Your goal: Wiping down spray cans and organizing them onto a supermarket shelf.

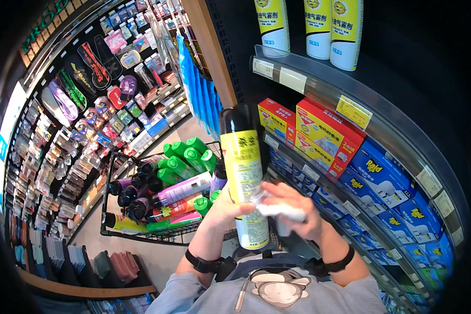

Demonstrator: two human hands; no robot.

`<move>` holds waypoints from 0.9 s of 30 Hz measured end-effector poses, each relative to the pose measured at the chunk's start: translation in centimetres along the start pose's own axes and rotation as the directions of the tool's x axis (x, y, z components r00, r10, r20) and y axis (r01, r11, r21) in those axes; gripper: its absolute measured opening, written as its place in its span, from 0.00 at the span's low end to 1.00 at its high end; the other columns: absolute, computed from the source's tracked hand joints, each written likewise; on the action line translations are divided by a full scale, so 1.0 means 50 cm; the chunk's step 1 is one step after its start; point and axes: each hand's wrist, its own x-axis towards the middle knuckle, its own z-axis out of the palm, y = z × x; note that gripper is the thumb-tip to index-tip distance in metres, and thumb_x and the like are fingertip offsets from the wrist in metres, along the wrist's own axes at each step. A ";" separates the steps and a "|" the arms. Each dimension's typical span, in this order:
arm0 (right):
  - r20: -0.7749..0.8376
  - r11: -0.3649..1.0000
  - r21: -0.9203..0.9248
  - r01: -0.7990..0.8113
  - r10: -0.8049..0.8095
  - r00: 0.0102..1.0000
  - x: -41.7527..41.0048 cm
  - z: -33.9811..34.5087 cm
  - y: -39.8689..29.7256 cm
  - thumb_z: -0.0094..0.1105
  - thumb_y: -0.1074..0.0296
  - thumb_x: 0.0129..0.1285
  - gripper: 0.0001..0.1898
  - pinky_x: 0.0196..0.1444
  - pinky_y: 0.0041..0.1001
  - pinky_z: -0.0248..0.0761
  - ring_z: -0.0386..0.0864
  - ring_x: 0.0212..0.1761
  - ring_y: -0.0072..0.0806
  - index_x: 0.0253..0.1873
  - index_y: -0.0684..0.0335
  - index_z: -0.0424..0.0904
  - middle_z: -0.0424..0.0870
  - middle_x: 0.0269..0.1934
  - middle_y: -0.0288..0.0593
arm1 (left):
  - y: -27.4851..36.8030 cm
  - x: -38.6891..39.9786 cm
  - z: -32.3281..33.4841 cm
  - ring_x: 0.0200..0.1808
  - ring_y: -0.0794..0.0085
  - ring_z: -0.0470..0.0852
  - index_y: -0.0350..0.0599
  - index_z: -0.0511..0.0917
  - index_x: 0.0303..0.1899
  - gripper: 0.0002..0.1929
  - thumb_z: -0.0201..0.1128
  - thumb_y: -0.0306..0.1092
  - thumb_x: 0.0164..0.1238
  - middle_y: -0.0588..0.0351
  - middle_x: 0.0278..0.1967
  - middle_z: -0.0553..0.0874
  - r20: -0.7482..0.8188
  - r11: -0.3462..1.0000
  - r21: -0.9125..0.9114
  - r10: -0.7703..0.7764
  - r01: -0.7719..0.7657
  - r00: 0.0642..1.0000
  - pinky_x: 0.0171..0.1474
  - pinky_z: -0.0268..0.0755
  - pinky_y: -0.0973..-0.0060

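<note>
My left hand (223, 206) is closed around a yellow and white aerosol insecticide can (245, 188) with a black cap. The can stands nearly upright in front of my chest, its printed back turned towards me. My right hand (294, 208) holds a crumpled white cloth or tissue (280, 210) close against the can's right side; blur hides whether it touches. To the left is a black wire shopping cart (165, 237) filled with green-capped bottles (176, 167), black-capped cans (138, 208) and a pink and white can (186, 189) lying across them.
On my right, a curved shelf (318, 74) carries matching spray cans (346, 37), red and yellow boxes (324, 135) and blue Raid boxes (376, 172) on lower tiers. Blue hanging packages (198, 86) hang beside a wooden post (216, 51). A wall display (86, 117) stands beyond the cart.
</note>
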 end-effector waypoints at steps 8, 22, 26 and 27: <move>-0.438 0.889 0.448 -0.101 0.316 0.842 0.046 -0.002 -0.010 0.43 0.52 0.78 0.25 0.70 0.30 0.59 0.69 0.68 0.31 0.68 0.66 0.68 0.72 0.66 0.47 | 0.000 0.008 0.035 0.57 0.61 0.81 0.48 0.49 0.77 0.59 0.80 0.34 0.42 0.49 0.60 0.77 0.150 0.942 -0.330 -0.006 0.056 0.989 0.62 0.73 0.57; -0.434 0.949 -0.213 -0.231 0.120 0.893 0.024 0.028 -0.027 0.71 0.50 0.57 0.46 0.71 0.40 0.54 0.61 0.70 0.40 0.71 0.69 0.56 0.63 0.67 0.53 | -0.014 0.010 0.100 0.57 0.58 0.78 0.38 0.65 0.63 0.45 0.80 0.35 0.39 0.47 0.54 0.77 0.008 0.684 0.659 0.411 -0.314 0.912 0.59 0.71 0.59; -0.403 0.911 0.374 -0.175 0.329 0.854 0.034 0.048 -0.051 0.75 0.55 0.56 0.37 0.62 0.30 0.68 0.76 0.57 0.28 0.65 0.68 0.67 0.76 0.58 0.45 | -0.021 0.009 0.145 0.60 0.44 0.72 0.37 0.64 0.64 0.45 0.78 0.34 0.40 0.40 0.54 0.74 0.139 0.253 0.917 0.520 -0.307 0.843 0.64 0.64 0.56; -0.480 0.902 0.416 -0.114 0.324 0.815 0.026 0.055 -0.045 0.76 0.55 0.55 0.35 0.59 0.28 0.71 0.78 0.54 0.26 0.63 0.68 0.70 0.79 0.54 0.43 | -0.022 0.009 0.148 0.60 0.44 0.72 0.37 0.64 0.64 0.45 0.78 0.34 0.40 0.40 0.54 0.74 0.141 0.253 0.916 0.524 -0.312 0.840 0.64 0.64 0.56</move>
